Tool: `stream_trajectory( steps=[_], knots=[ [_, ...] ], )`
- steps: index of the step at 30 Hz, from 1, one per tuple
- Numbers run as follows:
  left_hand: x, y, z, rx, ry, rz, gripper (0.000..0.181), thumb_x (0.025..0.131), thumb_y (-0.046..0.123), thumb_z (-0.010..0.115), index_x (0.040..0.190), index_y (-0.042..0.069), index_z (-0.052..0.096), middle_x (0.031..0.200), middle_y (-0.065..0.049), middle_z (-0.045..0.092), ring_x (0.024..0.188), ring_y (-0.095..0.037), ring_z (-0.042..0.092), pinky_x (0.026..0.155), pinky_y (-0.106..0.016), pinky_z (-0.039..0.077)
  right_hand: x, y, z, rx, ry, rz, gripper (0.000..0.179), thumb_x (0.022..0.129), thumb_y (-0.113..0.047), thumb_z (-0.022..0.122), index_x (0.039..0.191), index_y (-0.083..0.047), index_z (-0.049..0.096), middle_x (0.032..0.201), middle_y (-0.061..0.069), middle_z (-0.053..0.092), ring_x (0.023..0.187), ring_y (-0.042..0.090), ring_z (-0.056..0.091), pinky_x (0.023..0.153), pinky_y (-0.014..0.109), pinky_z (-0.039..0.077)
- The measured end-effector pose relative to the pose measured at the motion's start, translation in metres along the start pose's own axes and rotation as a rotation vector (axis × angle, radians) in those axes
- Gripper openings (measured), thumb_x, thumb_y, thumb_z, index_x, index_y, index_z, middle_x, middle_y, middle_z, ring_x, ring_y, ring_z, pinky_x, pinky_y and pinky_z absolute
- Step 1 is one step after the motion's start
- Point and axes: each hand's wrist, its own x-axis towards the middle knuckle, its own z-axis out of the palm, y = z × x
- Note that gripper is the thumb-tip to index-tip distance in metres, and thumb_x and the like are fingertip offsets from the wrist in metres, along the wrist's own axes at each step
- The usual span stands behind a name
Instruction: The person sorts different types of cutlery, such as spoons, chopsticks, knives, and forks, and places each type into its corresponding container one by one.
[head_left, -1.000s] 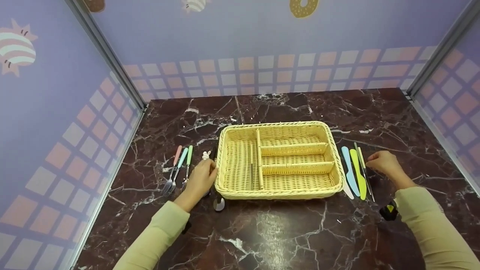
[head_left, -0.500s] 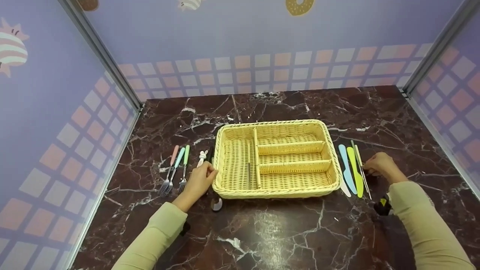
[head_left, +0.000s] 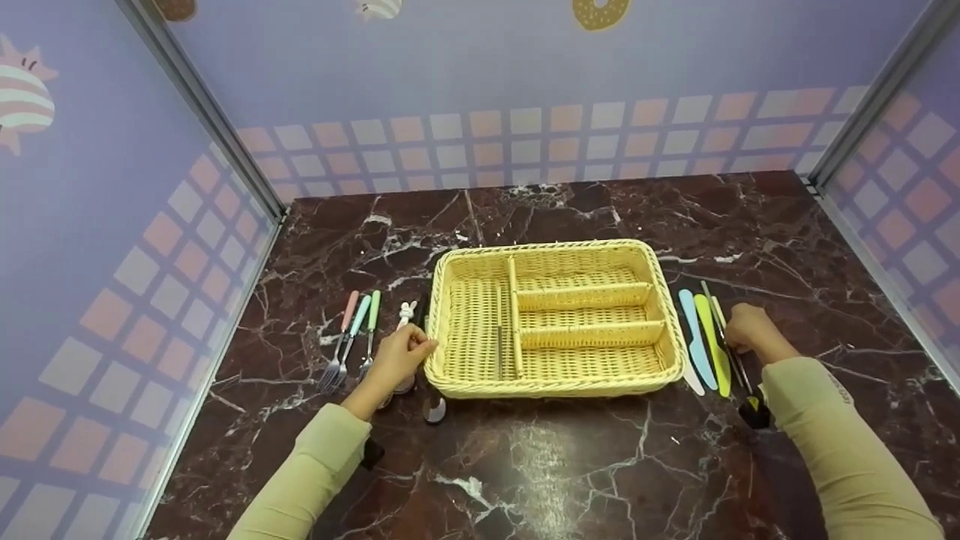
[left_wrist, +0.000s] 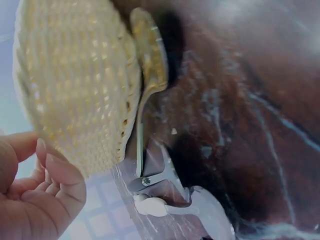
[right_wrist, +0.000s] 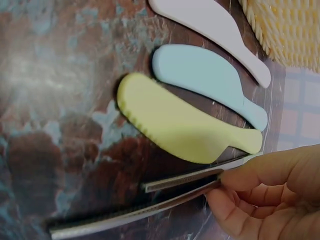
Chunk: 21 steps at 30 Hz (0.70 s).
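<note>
My left hand (head_left: pixel 401 356) is at the left rim of a yellow woven cutlery basket (head_left: pixel 555 386), a fingertip touching the rim, the fingers loosely curled. Beside it lie a rabbit-topped utensil (head_left: pixel 406 312) and a spoon (head_left: pixel 434 409), whose bowl lies along the basket wall in the left wrist view. On the other side, my right hand (head_left: pixel 752 330) pinches one chopstick (right_wrist: pixel 135 215) between thumb and fingertips. A second chopstick (right_wrist: pixel 182 181) lies close alongside, its far end hidden behind the thumb. A yellow-green knife (right_wrist: pixel 175 120) and a light blue knife (right_wrist: pixel 197 70) are nearby.
Several coloured-handled forks (head_left: pixel 360 330) lie at the left. A pale pink knife (right_wrist: pixel 210 20) lies nearest the basket's right side. Thin chopsticks (head_left: pixel 500 349) rest in the basket's left compartment, against the divider. Patterned walls (head_left: pixel 450 67) border the dark marbled table (head_left: pixel 540 450).
My right hand has moved left toward the chopsticks and now pinches one, its end slightly raised. The left hand stays at the basket's rim. The view has shifted slightly.
</note>
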Motion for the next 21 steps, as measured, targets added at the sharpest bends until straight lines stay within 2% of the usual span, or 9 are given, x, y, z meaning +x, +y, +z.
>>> stream_trajectory(
  steps=[2, 5, 7, 9, 14, 18, 21],
  knots=[
    [0.001, -0.001, -0.002, -0.023, -0.011, -0.02, 0.015, 0.087, 0.018, 0.062, 0.081, 0.006, 0.056, 0.062, 0.001, 0.047, 0.051, -0.01, 0.039, 0.05, -0.024, 0.034, 0.0, 0.003, -0.001, 0.038, -0.017, 0.009, 0.023, 0.064, 0.008, 0.048, 0.085, 0.019, 0.045, 0.074, 0.029, 0.05, 0.045, 0.012, 0.054, 0.042, 0.021, 0.04],
    [0.003, -0.003, -0.006, -0.025, -0.013, -0.032, 0.017, 0.087, 0.02, 0.062, 0.081, 0.005, 0.057, 0.062, 0.001, 0.048, 0.05, -0.009, 0.04, 0.049, -0.024, 0.035, -0.001, 0.009, -0.003, 0.163, -0.066, 0.023, 0.004, 0.067, 0.007, 0.048, 0.065, 0.006, 0.045, 0.057, 0.011, 0.045, 0.044, 0.011, 0.051, 0.045, 0.023, 0.041],
    [0.006, -0.003, -0.01, -0.038, -0.02, -0.048, 0.018, 0.087, 0.021, 0.061, 0.083, 0.004, 0.058, 0.062, 0.001, 0.048, 0.048, -0.01, 0.04, 0.049, -0.024, 0.035, -0.002, 0.014, -0.005, 0.276, -0.103, 0.022, 0.02, 0.069, 0.007, 0.048, 0.056, -0.006, 0.042, 0.05, 0.0, 0.042, 0.045, 0.01, 0.05, 0.048, 0.024, 0.045],
    [0.008, -0.003, -0.015, -0.059, -0.027, -0.065, 0.019, 0.088, 0.023, 0.06, 0.084, 0.004, 0.058, 0.061, 0.001, 0.048, 0.046, -0.01, 0.042, 0.047, -0.023, 0.036, -0.004, 0.018, -0.006, 0.371, -0.133, 0.012, 0.027, 0.071, 0.007, 0.049, 0.052, -0.011, 0.042, 0.049, -0.003, 0.042, 0.047, 0.01, 0.05, 0.052, 0.025, 0.048],
    [0.014, 0.0, -0.028, -0.131, -0.043, -0.11, 0.022, 0.089, 0.023, 0.059, 0.088, 0.002, 0.057, 0.06, -0.002, 0.049, 0.046, -0.012, 0.045, 0.044, -0.023, 0.036, -0.007, 0.023, -0.014, 0.485, -0.149, -0.007, 0.018, 0.073, 0.006, 0.05, 0.06, -0.005, 0.049, 0.057, -0.002, 0.051, 0.054, 0.009, 0.054, 0.058, 0.026, 0.052],
    [0.019, 0.009, -0.036, -0.166, -0.052, -0.126, 0.022, 0.089, 0.02, 0.059, 0.095, -0.001, 0.055, 0.066, -0.004, 0.05, 0.049, -0.012, 0.046, 0.046, -0.021, 0.038, -0.014, 0.02, -0.033, 0.538, -0.125, -0.036, 0.004, 0.075, 0.004, 0.052, 0.078, 0.002, 0.053, 0.064, -0.001, 0.055, 0.059, 0.01, 0.055, 0.061, 0.026, 0.052],
    [0.025, 0.023, -0.04, -0.187, -0.068, -0.117, 0.028, 0.087, 0.017, 0.061, 0.104, -0.003, 0.053, 0.07, -0.002, 0.05, 0.05, -0.01, 0.047, 0.047, -0.021, 0.04, -0.025, 0.006, -0.052, 0.542, -0.072, -0.075, 0.018, 0.078, -0.001, 0.054, 0.095, 0.003, 0.051, 0.066, -0.003, 0.055, 0.058, 0.009, 0.053, 0.055, 0.026, 0.049]
  ],
)
